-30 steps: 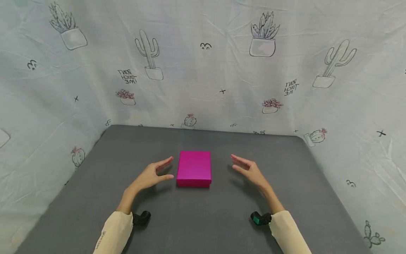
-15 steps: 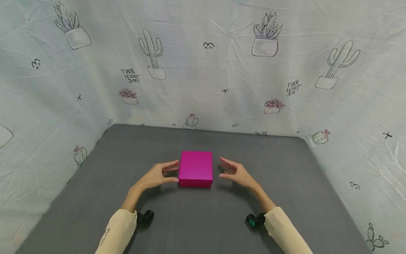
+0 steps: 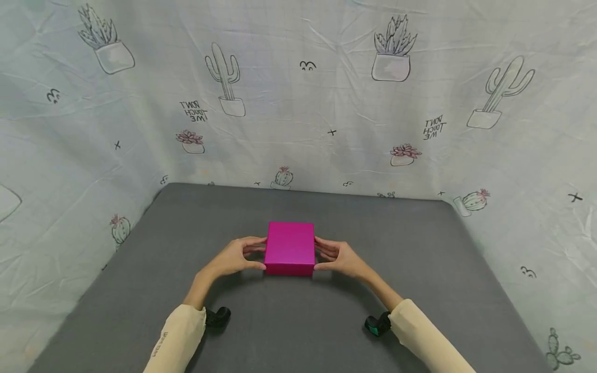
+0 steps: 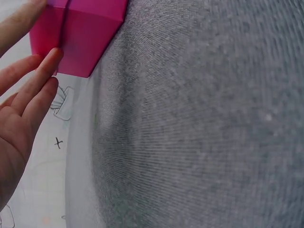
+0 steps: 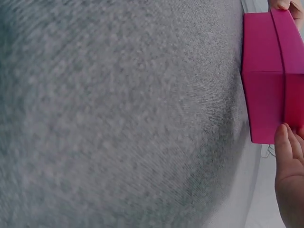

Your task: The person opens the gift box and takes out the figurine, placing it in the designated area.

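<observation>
A bright pink lidded box [image 3: 290, 243] lies on the grey table, between both hands in the head view. My left hand [image 3: 231, 259] touches its left side, thumb at the near corner and the other fingers farther back. From the right, my right hand [image 3: 346, 260] meets the opposite side in much the same way. In the left wrist view, nearly straight fingertips reach the box [image 4: 88, 40] around the lid's edge. The right wrist view shows the seam between lid and base on the box [image 5: 263, 95], with fingertips of the right hand [image 5: 290, 178] against it.
A grey cloth-covered table [image 3: 289, 321] spreads around the box. Behind it and at both sides hangs a pale curtain [image 3: 289, 103] printed with cacti. Black straps with small devices sit at both wrists, beside cream sleeves [image 3: 179, 331].
Both hands have moved inward, the right one farther, from apart to the sides of the box. The box has stayed in place on the table.
</observation>
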`<state>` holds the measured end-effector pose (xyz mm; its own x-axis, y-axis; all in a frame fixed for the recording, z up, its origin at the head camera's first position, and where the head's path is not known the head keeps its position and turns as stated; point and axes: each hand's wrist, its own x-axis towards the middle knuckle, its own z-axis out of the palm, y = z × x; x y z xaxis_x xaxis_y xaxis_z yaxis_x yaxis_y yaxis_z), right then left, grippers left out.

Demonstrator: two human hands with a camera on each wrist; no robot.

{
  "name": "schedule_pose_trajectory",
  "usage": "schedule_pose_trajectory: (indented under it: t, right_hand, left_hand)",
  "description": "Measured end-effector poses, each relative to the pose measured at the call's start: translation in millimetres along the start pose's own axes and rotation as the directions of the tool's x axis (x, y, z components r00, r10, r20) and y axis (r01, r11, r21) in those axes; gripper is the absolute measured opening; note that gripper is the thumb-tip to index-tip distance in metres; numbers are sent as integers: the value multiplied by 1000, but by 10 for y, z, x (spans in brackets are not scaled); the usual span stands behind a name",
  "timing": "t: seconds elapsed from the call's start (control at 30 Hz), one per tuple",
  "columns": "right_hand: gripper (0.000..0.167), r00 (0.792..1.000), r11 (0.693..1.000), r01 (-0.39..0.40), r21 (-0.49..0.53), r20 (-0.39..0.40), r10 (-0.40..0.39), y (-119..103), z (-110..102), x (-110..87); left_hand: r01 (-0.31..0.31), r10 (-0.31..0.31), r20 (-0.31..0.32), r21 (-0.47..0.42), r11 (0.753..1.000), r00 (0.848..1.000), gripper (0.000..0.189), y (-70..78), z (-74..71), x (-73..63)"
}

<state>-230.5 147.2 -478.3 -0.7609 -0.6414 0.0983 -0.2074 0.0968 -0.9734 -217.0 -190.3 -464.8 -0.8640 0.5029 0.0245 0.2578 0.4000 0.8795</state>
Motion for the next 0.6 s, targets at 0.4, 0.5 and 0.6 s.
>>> schedule_pose_trajectory:
  t: [0.4, 0.5, 0.6]
  right_hand:
    - [75, 999, 1000, -18, -22, -39, 17, -27, 45, 35]
    - [75, 999, 999, -16, -29, -44, 14, -35, 35, 55]
    - [74, 998, 1000, -19, -22, -52, 18, -42, 19, 72]
  left_hand:
    - [-33, 33, -1, -21, 999, 999, 74, -29, 16, 1]
    - [-45, 45, -4, -13, 999, 999, 71, 10, 1, 13]
    - [-45, 45, -1, -13, 999, 999, 68, 117, -16, 16]
